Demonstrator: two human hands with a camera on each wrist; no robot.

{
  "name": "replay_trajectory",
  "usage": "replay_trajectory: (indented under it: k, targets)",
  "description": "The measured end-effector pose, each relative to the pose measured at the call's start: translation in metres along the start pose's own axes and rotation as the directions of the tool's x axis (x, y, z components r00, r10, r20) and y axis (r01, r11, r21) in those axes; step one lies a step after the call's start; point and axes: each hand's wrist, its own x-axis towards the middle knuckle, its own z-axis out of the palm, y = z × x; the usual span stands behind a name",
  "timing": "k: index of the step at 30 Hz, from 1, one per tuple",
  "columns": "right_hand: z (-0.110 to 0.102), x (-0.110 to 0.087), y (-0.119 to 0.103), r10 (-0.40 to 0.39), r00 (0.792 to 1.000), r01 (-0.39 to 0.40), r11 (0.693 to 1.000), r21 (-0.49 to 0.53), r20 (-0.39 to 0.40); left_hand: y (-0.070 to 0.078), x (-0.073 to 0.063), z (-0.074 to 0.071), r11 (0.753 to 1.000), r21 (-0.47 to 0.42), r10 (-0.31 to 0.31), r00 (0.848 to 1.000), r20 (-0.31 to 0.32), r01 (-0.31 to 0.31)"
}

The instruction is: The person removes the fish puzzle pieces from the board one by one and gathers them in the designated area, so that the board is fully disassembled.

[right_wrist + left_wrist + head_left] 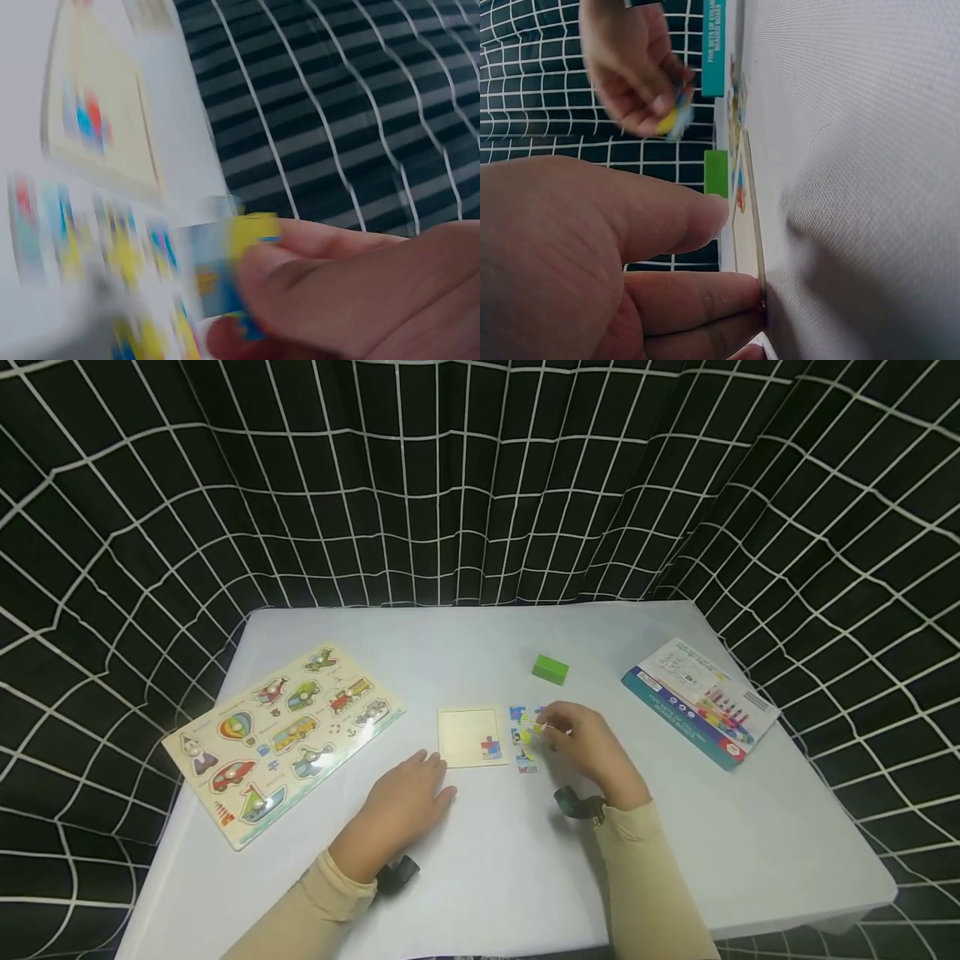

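A shallow wooden puzzle tray [465, 733] lies at the middle of the table. One red and blue jigsaw piece [491, 748] sits in its near right corner. My left hand [407, 795] rests at the tray's left near corner, its fingertips against the edge in the left wrist view. To the right of the tray, my right hand [592, 747] pinches a blue and yellow jigsaw piece [212, 262] between thumb and fingers, raised above the table. Several loose jigsaw pieces [527, 758] lie in rows between the tray and this hand, partly hidden by it.
A green block [551, 669] stands behind the loose pieces. On the left lies a large picture peg board [281, 739] with vehicle shapes. A flat printed box [697, 702] is at the right. A black curtain with white grid lines [465, 485] surrounds the table [787, 852].
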Motion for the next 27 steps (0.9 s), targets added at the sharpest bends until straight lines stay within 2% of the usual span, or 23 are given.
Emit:
replay_trajectory:
  k: [5,8,10,16,23,25,27]
  targets:
    - [-0.015,-0.008,0.029,0.106,0.985,-0.104,0.994,-0.025,0.138,0.000,0.000,0.000,1.000,0.000,0.004,1.000,-0.005,-0.004]
    - [-0.015,-0.012,0.035,0.143,0.969,-0.143,0.990,-0.016,0.199,-0.001,0.000,0.001,1.000,0.003,0.005,1.000,-0.003,-0.005]
    - [-0.013,-0.013,0.035,0.171,0.962,-0.172,0.985,-0.015,0.211,-0.001,0.000,0.002,1.000,0.002,0.002,1.000,0.002,-0.002]
    - [-0.004,-0.013,0.030,0.161,0.973,-0.153,0.986,-0.064,0.163,-0.001,0.000,0.000,1.000,-0.006,-0.007,1.000,-0.006,0.007]
    - [0.002,-0.010,0.021,0.229,0.967,-0.211,0.964,-0.163,0.107,-0.001,0.001,0.001,1.000,-0.002,0.001,1.000,-0.015,-0.001]
    - [0.003,-0.007,0.015,0.200,0.976,-0.185,0.970,-0.158,0.084,-0.001,0.001,0.002,1.000,0.000,0.003,1.000,-0.015,-0.003]
    - [0.008,-0.003,0.007,0.125,0.990,-0.115,0.983,-0.143,0.062,-0.001,0.000,0.002,1.000,-0.001,0.002,1.000,-0.014,-0.002]
